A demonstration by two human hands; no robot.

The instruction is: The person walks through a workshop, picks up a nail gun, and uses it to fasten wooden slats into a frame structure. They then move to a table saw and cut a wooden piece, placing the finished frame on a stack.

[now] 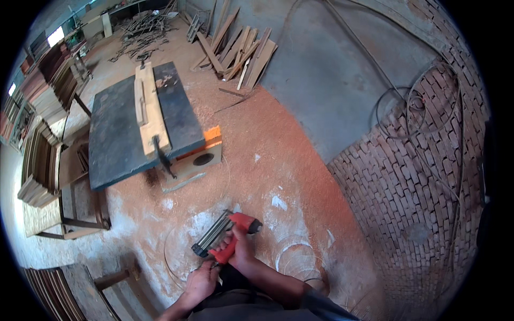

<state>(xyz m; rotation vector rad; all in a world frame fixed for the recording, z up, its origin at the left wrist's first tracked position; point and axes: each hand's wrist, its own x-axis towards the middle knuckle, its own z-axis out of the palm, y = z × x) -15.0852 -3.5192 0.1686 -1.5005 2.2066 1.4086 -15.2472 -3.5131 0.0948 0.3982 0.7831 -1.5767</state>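
Note:
My right hand is wrapped round the handle of a red nail gun, held in front of my body. Its grey metal magazine slants down to the left from the red head. Just below the handle's base, my left hand is closed, fingers curled at a small dark fitting there. What exactly the left fingers grip is hidden. A thin hose or cord curves over the dusty floor by my left arm.
Ahead stands a dark-topped table saw with a wooden board clamped across it. Wood stacks line the left. Offcuts lean against the grey wall. Brickwork with hanging hoses is at right. Sawdust covers the floor.

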